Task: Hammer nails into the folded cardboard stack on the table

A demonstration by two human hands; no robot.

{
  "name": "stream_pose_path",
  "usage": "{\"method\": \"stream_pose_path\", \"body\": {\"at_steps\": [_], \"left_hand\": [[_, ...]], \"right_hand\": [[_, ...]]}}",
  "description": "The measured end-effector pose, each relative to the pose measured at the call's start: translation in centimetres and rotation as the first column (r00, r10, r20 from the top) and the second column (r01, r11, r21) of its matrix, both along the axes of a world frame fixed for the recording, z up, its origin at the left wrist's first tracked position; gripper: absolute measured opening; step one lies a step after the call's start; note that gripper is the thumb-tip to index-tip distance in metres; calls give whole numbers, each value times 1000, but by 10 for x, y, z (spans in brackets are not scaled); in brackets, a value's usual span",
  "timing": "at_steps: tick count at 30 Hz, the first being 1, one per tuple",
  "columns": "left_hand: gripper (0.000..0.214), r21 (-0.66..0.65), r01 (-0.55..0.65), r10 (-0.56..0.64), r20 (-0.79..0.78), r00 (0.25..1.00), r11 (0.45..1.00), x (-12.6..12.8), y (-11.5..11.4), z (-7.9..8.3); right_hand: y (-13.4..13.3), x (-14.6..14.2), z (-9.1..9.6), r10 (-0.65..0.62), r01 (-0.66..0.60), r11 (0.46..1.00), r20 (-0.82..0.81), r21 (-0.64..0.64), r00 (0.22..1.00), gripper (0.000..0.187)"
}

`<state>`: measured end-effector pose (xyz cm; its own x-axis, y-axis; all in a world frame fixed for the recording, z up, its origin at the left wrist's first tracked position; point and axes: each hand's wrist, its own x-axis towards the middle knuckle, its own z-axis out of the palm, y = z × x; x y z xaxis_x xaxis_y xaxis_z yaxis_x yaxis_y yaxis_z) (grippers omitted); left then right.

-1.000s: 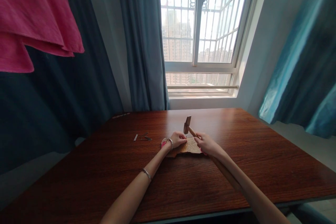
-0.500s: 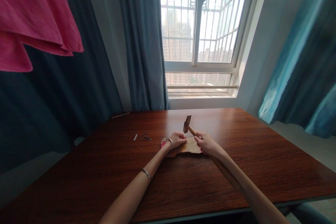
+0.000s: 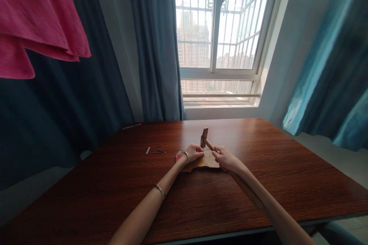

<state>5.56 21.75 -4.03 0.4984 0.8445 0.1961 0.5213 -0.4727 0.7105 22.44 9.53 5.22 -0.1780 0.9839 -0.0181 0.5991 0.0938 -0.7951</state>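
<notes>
My right hand (image 3: 225, 157) is closed around the wooden handle of a hammer (image 3: 204, 137). The hammer's head is over my left hand's fingertips, at the top of a thin metal rod (image 3: 203, 149). Pinched in my left hand (image 3: 195, 152), this rod stands upright on a tan sheet dotted with dark spots or holes (image 3: 209, 159). The sheet has an uneven near edge and a pink patch at its left end. Whether the hammer head touches the rod is too small to tell.
Several loose thin metal rods (image 3: 159, 149) lie left of my left hand on the brown wooden table (image 3: 115, 183). Behind the table are a barred window (image 3: 215, 42) and blue curtains (image 3: 156, 46). Pink cloth (image 3: 43, 19) hangs at the upper left.
The hammer head has come down slightly toward the top of the rod. My left hand stays in place, pinching the rod on the sheet.
</notes>
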Motion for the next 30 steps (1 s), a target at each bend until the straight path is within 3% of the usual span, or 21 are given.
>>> {"method": "stream_pose_path", "body": {"at_steps": [7, 11, 15, 20, 23, 26, 30], "left_hand": [[27, 1, 22, -22, 26, 999, 1000, -1, 3, -4], [26, -5, 27, -27, 42, 999, 1000, -1, 3, -4], [28, -34, 26, -24, 53, 998, 999, -3, 3, -2], [28, -61, 51, -47, 59, 997, 997, -4, 4, 1], [32, -141, 39, -27, 85, 996, 989, -5, 5, 2], [39, -268, 31, 15, 169, 986, 963, -7, 6, 5], [38, -337, 16, 99, 322, 942, 941, -13, 9, 14]], "right_hand": [[0, 2, -5, 15, -16, 1000, -118, -7, 993, 22], [0, 7, -5, -53, 48, 998, -223, -26, 973, 30], [3, 24, -11, -161, 175, 984, -230, 44, 960, 36], [11, 61, -28, -348, 357, 917, -82, 178, 934, 39], [18, 86, -41, -465, 434, 859, 59, 270, 883, 36], [22, 109, -54, -542, 461, 822, 212, 334, 813, 33], [22, 129, -69, -572, 467, 817, 372, 340, 731, 33]]}}
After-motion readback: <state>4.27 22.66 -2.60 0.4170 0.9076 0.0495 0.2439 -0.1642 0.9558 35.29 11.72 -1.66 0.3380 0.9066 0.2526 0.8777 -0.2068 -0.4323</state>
